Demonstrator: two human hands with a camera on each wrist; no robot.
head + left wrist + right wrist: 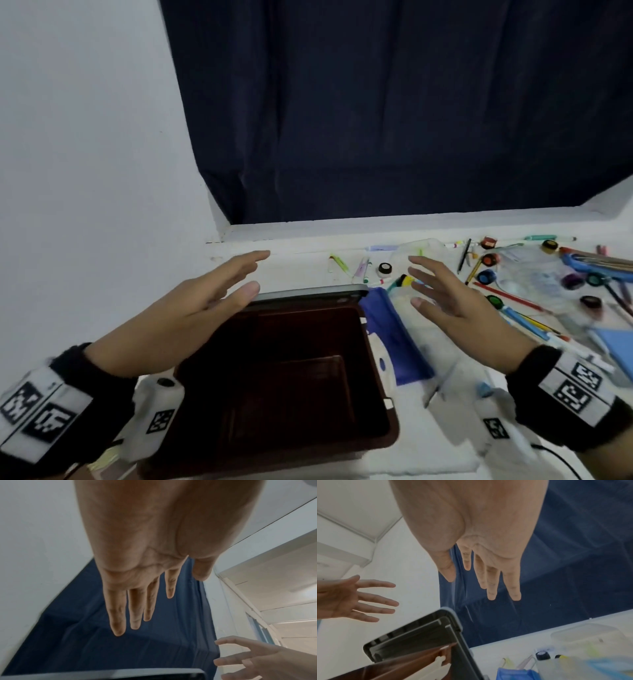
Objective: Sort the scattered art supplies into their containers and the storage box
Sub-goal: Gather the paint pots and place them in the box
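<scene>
An open brown storage box (376, 377) stands at the front of the white table, and I see nothing lying in it. Its grey lid (308, 291) stands up behind it. My left hand (246, 274) hovers over the box's far left corner, fingers straight, holding nothing. My right hand (424, 281) hovers to the right of the box above a blue pouch (394, 335), fingers spread and holding nothing. The wrist views show the same flat palms, left hand (145, 608) and right hand (479, 577). Paint pots (486, 277), pencils (513, 297) and markers (339, 262) lie scattered on the right.
A clear plastic container (424, 246) sits at the back by the wall. A blue case with pencils (599, 263) lies at far right. A white pot with a black cap (385, 268) stands behind the box. A dark curtain (376, 120) hangs above the table.
</scene>
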